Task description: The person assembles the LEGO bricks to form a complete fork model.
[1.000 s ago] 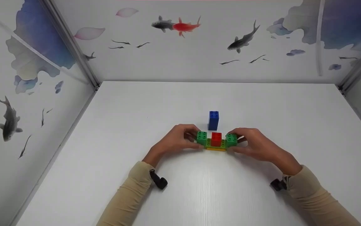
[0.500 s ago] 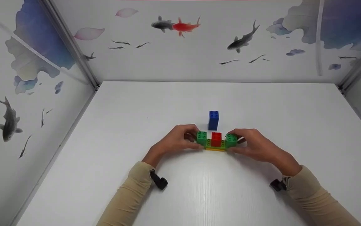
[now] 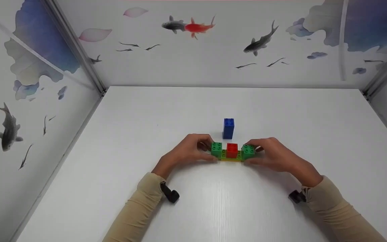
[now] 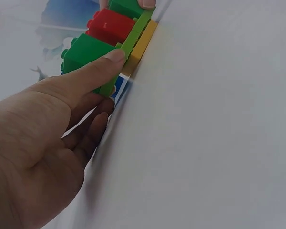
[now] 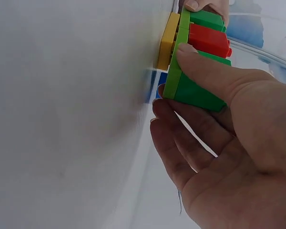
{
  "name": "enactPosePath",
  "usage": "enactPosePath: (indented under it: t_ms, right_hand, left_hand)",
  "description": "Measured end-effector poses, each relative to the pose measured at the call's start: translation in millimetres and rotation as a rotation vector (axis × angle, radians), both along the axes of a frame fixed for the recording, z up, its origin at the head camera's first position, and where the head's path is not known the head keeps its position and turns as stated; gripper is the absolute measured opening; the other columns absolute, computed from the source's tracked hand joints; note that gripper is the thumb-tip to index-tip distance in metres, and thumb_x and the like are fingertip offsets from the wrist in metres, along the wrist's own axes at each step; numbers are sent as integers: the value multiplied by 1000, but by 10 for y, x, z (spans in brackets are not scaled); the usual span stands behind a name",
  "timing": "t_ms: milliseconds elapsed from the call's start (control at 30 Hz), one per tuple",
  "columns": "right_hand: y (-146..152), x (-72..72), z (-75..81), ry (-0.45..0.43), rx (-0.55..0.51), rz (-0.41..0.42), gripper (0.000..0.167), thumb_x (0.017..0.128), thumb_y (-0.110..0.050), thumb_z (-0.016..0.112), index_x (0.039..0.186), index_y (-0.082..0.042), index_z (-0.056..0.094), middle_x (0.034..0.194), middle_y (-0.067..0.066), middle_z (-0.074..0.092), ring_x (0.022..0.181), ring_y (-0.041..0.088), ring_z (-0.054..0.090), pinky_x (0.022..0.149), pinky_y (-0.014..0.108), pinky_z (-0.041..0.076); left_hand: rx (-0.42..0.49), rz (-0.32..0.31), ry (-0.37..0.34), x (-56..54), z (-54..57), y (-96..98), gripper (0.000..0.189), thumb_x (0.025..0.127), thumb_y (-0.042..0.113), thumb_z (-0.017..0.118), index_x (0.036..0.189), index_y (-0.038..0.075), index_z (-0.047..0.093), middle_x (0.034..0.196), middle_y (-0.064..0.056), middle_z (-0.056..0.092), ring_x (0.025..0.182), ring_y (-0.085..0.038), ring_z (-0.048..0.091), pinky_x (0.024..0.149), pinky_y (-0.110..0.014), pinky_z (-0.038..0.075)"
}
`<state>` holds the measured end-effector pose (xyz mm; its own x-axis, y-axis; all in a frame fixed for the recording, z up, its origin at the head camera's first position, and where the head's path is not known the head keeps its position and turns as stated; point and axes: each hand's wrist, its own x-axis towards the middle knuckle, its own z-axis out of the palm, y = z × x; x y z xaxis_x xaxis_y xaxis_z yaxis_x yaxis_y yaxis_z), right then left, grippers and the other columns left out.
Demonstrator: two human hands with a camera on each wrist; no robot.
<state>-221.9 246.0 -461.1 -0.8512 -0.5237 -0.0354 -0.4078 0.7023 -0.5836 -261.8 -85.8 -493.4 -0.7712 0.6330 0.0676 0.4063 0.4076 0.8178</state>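
A light green strip of toy bricks (image 4: 130,44) lies across a yellow brick (image 5: 167,43), whose studs show in a narrow gap between them in the right wrist view. On top stand a red brick (image 3: 232,150) in the middle and a green brick at either end, the left one (image 3: 216,150) and the right one (image 3: 248,152). My left hand (image 3: 193,148) pinches the left end, thumb on the near side of the strip. Gripping the right end the same way is my right hand (image 3: 274,156). The far-side fingertips are partly hidden.
Behind the assembly a tall blue block (image 3: 228,128) stands upright on the white table (image 3: 166,107). White panels with painted fish enclose the table at the back (image 3: 213,74) and along the sides.
The brick assembly has shifted slightly lower in the head view, both hands still gripping its ends. Less of the yellow brick shows under the strip. The blue block stays in place.
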Motion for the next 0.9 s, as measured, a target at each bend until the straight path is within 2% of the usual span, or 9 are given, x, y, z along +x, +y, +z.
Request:
enactPosePath:
  t_ms: [300,500,633,700,767,833,900]
  right_hand:
    - [15,-22,-6,2,2,23,44,91,-19,89,132,-10,74,121,4,79,109,22,75,98,46,65]
    - [36,-31,-18,12,12,30,46,92,-21,89,133,-10,74,120,3,79,108,21,75,98,45,65]
    - [59,-36,-13,19,-6,38,46,91,-21,89,134,-11,74,121,2,79,109,22,76,100,46,64]
    - [65,-39,-3,21,-20,42,46,91,-19,89,134,-13,74,123,1,79,111,22,76,101,46,64]
    - [68,-39,14,26,-40,52,46,91,-18,89,134,-13,74,124,1,79,111,22,76,101,47,64]
    - [69,-37,32,28,-58,57,46,90,-16,89,134,-14,74,124,0,79,111,22,76,101,47,64]
    - [71,-33,47,34,-75,64,46,90,-15,90,133,-15,74,124,0,79,110,21,76,101,47,64]
  left_hand:
    - [-7,1,-14,7,12,-2,37,85,32,95,111,22,72,112,7,75,106,-12,69,100,-29,60]
    - [-28,-19,-50,-22,-2,-6,41,86,40,93,119,24,72,115,8,74,109,-11,68,103,-29,58]
    - [10,-38,-61,-66,6,-19,39,100,36,80,133,17,71,127,2,74,117,-14,68,107,-32,57]
    - [60,-12,-58,-93,12,-10,39,108,36,68,138,11,67,131,-4,73,117,-18,70,104,-34,59]
    - [106,50,-41,-119,16,18,43,113,39,58,141,7,64,133,-7,73,116,-20,72,100,-35,62]
    - [140,128,-10,-130,25,58,47,114,43,56,142,6,63,132,-9,73,114,-20,73,97,-35,63]
    - [158,196,26,-138,33,109,48,112,43,59,143,7,62,133,-9,72,117,-20,71,100,-35,62]
